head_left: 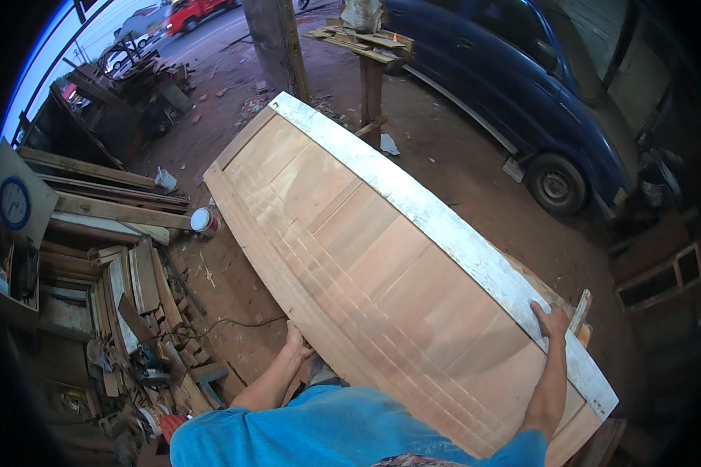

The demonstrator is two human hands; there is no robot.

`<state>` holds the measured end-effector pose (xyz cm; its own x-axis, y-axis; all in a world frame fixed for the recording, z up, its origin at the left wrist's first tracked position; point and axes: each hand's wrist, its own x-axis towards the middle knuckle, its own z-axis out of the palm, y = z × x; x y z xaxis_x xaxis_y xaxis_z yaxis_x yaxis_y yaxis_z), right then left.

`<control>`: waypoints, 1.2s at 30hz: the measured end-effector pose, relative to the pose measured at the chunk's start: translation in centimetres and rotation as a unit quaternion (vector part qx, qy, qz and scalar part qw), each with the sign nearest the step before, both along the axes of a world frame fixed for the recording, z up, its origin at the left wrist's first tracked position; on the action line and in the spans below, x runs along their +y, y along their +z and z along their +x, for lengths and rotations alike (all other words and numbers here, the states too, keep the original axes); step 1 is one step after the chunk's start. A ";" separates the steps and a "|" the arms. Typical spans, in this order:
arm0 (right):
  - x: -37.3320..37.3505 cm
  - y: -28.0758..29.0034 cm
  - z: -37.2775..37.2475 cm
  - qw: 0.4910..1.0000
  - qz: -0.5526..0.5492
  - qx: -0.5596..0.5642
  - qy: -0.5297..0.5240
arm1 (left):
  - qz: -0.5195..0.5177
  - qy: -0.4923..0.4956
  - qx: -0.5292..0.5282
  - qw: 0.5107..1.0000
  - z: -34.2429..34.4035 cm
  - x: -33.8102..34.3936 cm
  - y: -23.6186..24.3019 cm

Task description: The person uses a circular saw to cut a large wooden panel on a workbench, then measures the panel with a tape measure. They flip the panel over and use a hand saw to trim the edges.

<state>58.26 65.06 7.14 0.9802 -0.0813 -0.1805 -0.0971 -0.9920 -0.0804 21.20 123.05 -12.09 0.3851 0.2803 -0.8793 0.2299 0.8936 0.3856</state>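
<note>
A large light-brown wooden door panel (366, 257) lies at a slant in front of me, with thin grooves running along its length. Along its far long side is a long board painted worn white (413, 210), with a small hole at its far end. My right hand (551, 321) is closed on this board near its close end, thumb side on the white face. At the panel's near long edge, my left hand (292, 344) is closed around the wood, its fingers partly hidden beneath. A wood piece (579, 311) sticks out beyond the white board next to my right hand.
A dark blue van (491, 78) stands at the far right, past a wooden post (371, 93). Left are stacked timber offcuts (140, 288), a white bucket (204, 222), a cable (226, 321), a power tool (149, 366) and a round clock (14, 202).
</note>
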 end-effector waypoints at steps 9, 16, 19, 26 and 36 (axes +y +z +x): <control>1.1 -4.9 2.2 0.997 0.040 0.066 -0.010 | 0.017 0.028 0.009 0.999 3.1 1.2 2.5; 1.9 -7.4 4.8 0.992 0.029 0.123 -0.025 | 0.013 0.012 0.060 0.998 4.3 1.9 2.7; 1.3 -7.9 5.3 0.989 0.030 0.140 -0.040 | 0.012 0.022 0.075 0.997 5.7 1.0 5.2; -1.1 -11.0 6.5 0.987 0.079 0.133 -0.039 | -0.015 -0.026 -0.030 0.999 5.1 1.4 2.1; 0.4 -8.1 7.8 0.985 0.113 0.129 -0.018 | -0.022 -0.075 0.051 0.996 4.7 0.0 2.1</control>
<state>66.08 65.42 -0.97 0.8969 -0.0444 -0.4401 -0.1780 -0.9470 -0.2674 25.94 123.10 -9.97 0.3273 0.1870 -0.9262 0.3989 0.8612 0.3149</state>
